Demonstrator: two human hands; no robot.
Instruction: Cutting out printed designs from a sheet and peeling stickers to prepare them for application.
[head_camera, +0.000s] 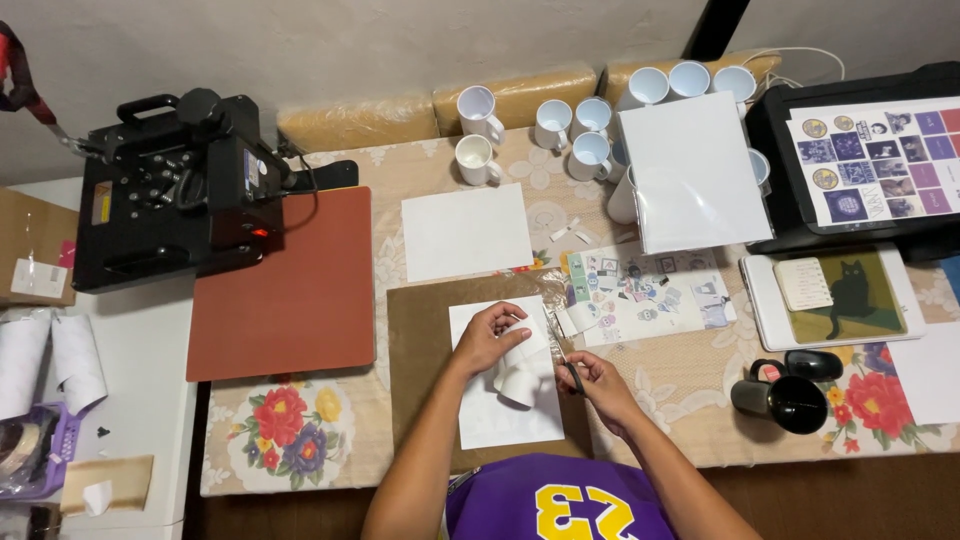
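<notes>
My left hand (490, 335) holds a white mug (522, 378) lying on its side over a white sheet of paper (500, 415) on a brown board (420, 350). A paper strip seems wrapped around the mug. My right hand (592, 385) grips a pair of scissors (565, 355) with dark handles, its blades pointing up beside the mug. Just right of the hands lies a printed sheet of small coloured designs (645, 295).
A black heat press (170, 190) with a rust-red pad (290, 285) stands at left. Several white mugs (580, 125) line the back edge. A blank sheet (465, 230), a white paper stack (690, 170), a printer (860, 160), a tablet (830, 295) and a black mug (785, 400) lie around.
</notes>
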